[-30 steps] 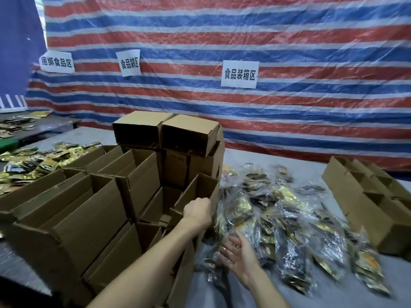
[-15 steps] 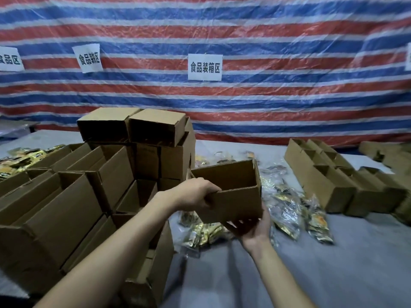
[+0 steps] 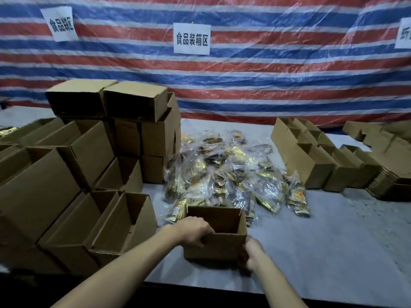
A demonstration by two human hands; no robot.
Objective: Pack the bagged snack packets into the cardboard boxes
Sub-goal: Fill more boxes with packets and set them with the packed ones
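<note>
An open, empty cardboard box [image 3: 220, 243] sits on the grey table near its front edge. My left hand [image 3: 195, 231] grips the box's near left rim, fingers curled over the edge. My right hand [image 3: 252, 255] holds the box's lower right corner, fingers curled round it. Just behind the box lies a heap of bagged snack packets [image 3: 231, 174] in clear plastic, gold and dark wrappers inside.
A stack of empty cardboard boxes [image 3: 89, 156] fills the left side of the table [image 3: 333, 252]. Rows of open boxes [image 3: 311, 156] and flat cardboard [image 3: 387, 183] stand at the right. A striped tarp with paper signs [image 3: 191, 38] hangs behind.
Both hands have brought the box from mid-air down to the table front, in front of the packet heap. The view has tilted down and closer.
</note>
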